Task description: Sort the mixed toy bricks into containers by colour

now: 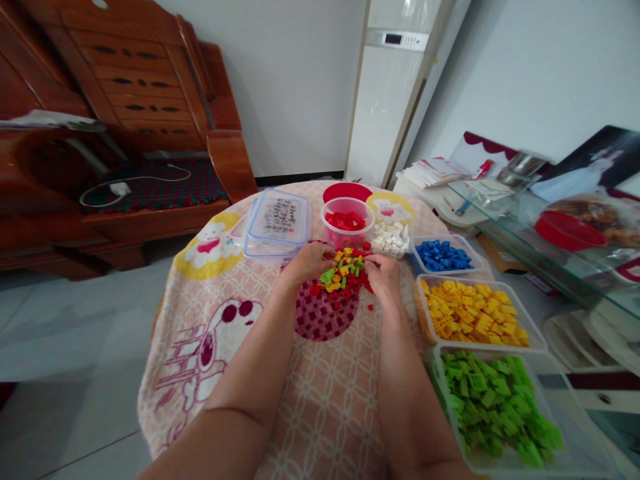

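Note:
A small heap of mixed red, yellow and green plastic bricks (pixel 344 273) lies on the cloth-covered round table (pixel 320 400). My left hand (pixel 306 262) rests at the heap's left edge, fingers curled onto the bricks. My right hand (pixel 383 273) sits at the heap's right edge, fingers bent and pinching among the pieces; what they hold is too small to name. A round tub of red bricks (pixel 347 223) stands just behind the heap.
Along the right stand tubs of white bricks (pixel 389 239), blue bricks (pixel 443 256), yellow bricks (pixel 473 313) and green bricks (pixel 495 403). A clear lid (pixel 278 221) lies at the back left. A wooden bench (pixel 125 133) stands left, a glass shelf (pixel 550 227) right.

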Demonstrator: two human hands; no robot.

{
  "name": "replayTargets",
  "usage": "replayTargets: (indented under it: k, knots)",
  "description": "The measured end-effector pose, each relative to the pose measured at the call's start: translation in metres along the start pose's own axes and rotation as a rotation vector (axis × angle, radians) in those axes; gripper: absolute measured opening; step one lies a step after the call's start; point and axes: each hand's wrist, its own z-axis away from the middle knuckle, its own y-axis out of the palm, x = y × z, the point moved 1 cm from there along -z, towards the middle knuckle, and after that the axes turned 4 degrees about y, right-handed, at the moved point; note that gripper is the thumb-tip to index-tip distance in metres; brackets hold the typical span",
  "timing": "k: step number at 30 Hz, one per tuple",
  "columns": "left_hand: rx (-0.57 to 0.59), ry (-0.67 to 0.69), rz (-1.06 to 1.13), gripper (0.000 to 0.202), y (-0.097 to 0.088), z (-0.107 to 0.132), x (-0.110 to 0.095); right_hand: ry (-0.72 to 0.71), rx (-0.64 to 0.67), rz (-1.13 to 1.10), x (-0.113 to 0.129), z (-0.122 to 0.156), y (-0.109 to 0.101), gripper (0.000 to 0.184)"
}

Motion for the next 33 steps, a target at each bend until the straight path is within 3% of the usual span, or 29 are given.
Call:
replayTargets:
  k: [8,16,26,33]
  knots:
    - [-0.016,-0.009,0.014,0.033,-0.001,0.0,0.007,0.034,0.003,-0.057,-0.013,-0.005,0.003,0.025]
    - [-0.106,0.013,0.149,0.034,-0.003,-0.002,0.001,-0.067,-0.169,-0.042,0.004,0.002,-0.003,0.029]
    - [-0.225,-0.089,0.237,0.033,-0.006,0.0,-0.015,-0.179,0.195,-0.254,0.034,0.018,0.015,0.036]
    - [-0.204,-0.071,0.246,0.028,-0.004,-0.002,-0.016,-0.186,0.236,-0.246,0.039,0.021,0.019,0.035]
